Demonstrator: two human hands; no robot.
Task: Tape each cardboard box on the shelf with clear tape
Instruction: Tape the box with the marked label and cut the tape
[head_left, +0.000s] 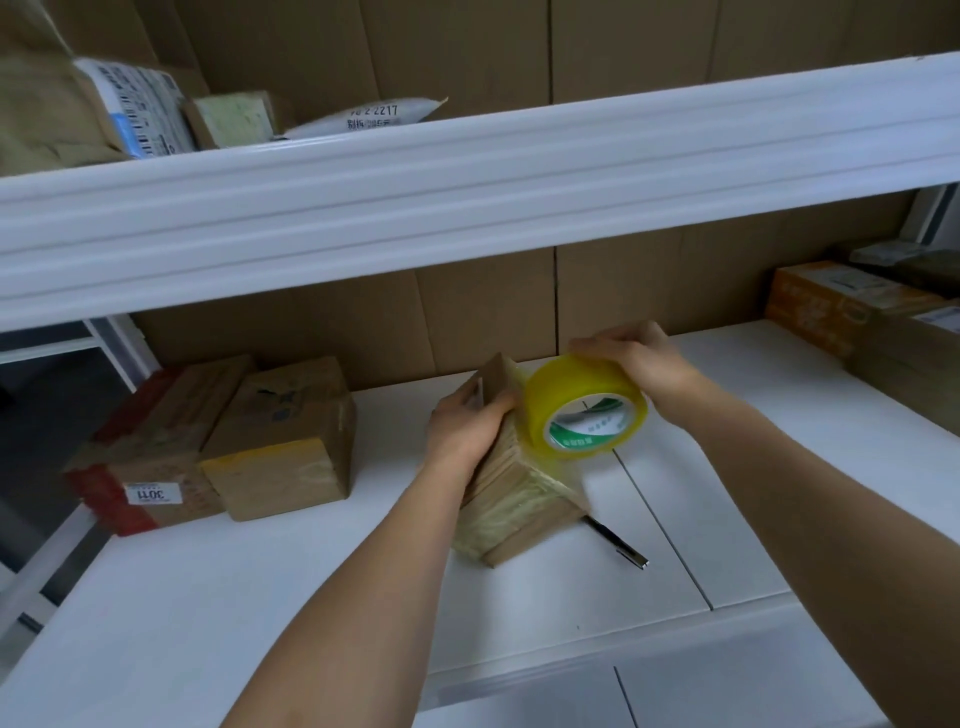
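**Tape roll drawn over a tilted box on the shelf**

While the left hand (470, 423) clamps the small cardboard box (511, 488) near its raised end, fingers (501, 402) curled round the upper edge, the right hand (631, 358) grips the roll of clear tape (584, 408) from above, its fingers wrapped over the roll's outer face. The box stands tilted on the white shelf (260, 597), its near end resting on the board and its far end lifted, which seems meant to expose the long side so the tape can run along it. The roll sits just against that upper side of the box, and a glossy layer already covers much of the box's lower part, so I judge the wrapping to be well under way on this one. The left-hand grip looks like a brace: it keeps the box from sliding as the roll is pulled.

A slim dark tool, probably a cutter or pen (618, 543), lies on the shelf just beside the box's near corner, within reach for severing the tape. To the left, two more boxes (283, 441) sit side by side, the nearer one showing a taped front edge. Other parcels (841, 304) sit at the far right, and packages (145, 106) rest on the upper shelf. Whether those still need tape cannot be told from here.
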